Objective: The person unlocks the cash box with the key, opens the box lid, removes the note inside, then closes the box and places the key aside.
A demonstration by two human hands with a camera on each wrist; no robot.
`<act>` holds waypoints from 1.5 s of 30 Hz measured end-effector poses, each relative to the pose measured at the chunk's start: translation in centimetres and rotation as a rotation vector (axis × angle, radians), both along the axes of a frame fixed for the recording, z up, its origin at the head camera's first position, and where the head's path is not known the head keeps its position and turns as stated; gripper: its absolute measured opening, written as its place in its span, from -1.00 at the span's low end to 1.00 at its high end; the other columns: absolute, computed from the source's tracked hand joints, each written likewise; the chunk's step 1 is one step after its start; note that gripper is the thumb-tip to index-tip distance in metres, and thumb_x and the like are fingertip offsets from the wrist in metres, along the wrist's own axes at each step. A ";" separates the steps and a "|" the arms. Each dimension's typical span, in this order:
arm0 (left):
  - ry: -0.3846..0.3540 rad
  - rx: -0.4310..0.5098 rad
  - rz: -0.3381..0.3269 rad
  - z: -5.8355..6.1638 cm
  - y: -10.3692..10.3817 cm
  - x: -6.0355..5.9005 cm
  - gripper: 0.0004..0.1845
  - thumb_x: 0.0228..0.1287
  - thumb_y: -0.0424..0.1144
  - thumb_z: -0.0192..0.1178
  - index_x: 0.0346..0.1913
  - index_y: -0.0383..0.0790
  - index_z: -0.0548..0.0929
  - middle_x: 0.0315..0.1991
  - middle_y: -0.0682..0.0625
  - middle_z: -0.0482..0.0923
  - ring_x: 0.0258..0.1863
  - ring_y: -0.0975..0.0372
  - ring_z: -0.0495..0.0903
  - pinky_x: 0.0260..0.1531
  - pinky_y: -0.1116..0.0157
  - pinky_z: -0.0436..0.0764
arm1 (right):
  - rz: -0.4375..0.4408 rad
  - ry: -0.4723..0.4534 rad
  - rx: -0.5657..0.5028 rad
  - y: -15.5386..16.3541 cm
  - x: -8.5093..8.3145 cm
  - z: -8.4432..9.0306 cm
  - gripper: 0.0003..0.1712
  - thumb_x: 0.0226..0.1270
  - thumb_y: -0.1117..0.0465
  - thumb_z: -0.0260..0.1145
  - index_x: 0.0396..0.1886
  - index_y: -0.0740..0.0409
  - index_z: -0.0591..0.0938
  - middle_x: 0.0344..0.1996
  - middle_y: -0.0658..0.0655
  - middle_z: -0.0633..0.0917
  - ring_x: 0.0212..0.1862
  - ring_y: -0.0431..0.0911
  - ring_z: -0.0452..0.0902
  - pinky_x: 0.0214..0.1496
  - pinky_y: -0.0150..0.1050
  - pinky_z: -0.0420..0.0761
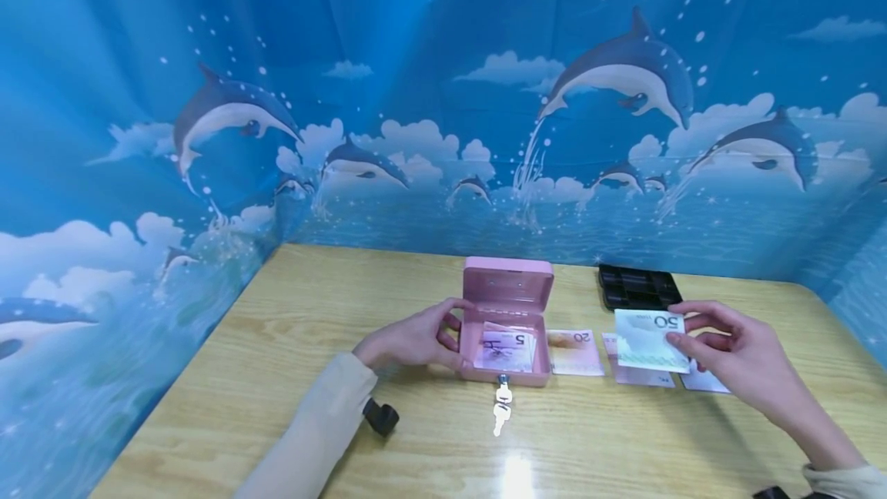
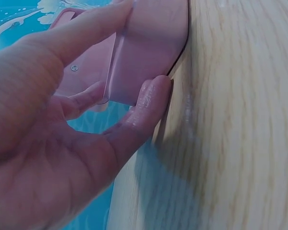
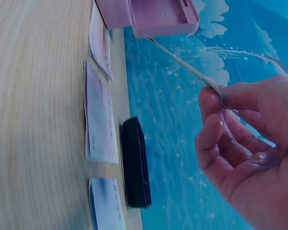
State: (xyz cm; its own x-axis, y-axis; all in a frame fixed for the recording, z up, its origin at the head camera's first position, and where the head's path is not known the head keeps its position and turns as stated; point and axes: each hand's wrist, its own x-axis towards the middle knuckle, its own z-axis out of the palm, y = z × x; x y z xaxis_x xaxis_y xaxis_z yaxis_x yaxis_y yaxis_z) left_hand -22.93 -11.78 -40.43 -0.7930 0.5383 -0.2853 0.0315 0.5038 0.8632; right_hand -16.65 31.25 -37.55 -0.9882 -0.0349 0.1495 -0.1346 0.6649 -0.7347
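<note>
Open pink cash box (image 1: 508,306) with 5 note (image 1: 509,346) in left grip (image 1: 416,339); 50 note (image 1: 651,341) in right grip (image 1: 734,353)

1. Setting: a staged recording booth, not a lived-in room. A blue backdrop (image 1: 443,98) printed with dolphins, clouds and sea encloses the desk on the far, left and right sides.
2. Backdrop shows creases and folds at the corners, so it is hung sheet material rather than a painted wall.
3. Work surface: a light wood-grain desk (image 1: 291,376) with a glossy top; an overhead light reflects near its front edge.
4. Props laid out in a row like a cash-handling setup: a pink cash box (image 1: 507,319), banknotes (image 1: 575,351), a black tray (image 1: 637,286) at the far right.
</note>
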 end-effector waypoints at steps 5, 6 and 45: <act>0.009 -0.005 -0.001 0.1 0.0 0.0 -0.03 0.08 -0.23 0.56 0.52 0.07 0.25 0.20 -0.11 0.50 0.05 0.15 0.61 0.20 0.08 0.63 | -0.014 0.013 -0.006 1.1 0.1 0.1 -0.54 0.42 0.11 0.40 0.24 0.13 0.55 -0.29 -0.35 0.64 -0.48 -0.18 0.66 -0.56 -0.23 0.57; 0.011 -0.005 -0.002 0.1 0.0 0.1 -0.03 0.08 -0.24 0.56 0.53 0.07 0.24 0.21 -0.11 0.50 0.05 0.15 0.61 0.20 0.08 0.64 | -0.018 0.013 -0.008 1.3 0.1 0.0 -0.55 0.42 0.11 0.40 0.23 0.10 0.56 -0.29 -0.36 0.64 -0.48 -0.18 0.66 -0.56 -0.23 0.56; 0.034 -0.015 -0.012 0.4 0.4 0.2 -0.01 0.09 -0.33 0.53 0.55 -0.06 0.21 0.22 -0.18 0.49 0.04 0.11 0.65 0.14 0.10 0.70 | -0.196 0.016 -0.123 7.6 0.7 -2.0 -0.56 0.41 0.27 0.38 -0.01 -0.48 0.63 -0.41 -0.49 0.61 -0.54 -0.31 0.58 -0.59 -0.33 0.50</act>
State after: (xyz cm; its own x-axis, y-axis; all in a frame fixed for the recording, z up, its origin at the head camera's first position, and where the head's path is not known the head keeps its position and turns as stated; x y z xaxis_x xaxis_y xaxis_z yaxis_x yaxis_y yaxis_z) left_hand -22.71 -11.42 -39.99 -0.7959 0.5436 -0.2665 0.0663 0.5159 0.8541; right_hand -15.93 38.80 -39.60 -0.9717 0.1773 0.1559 -0.0234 0.5849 -0.8108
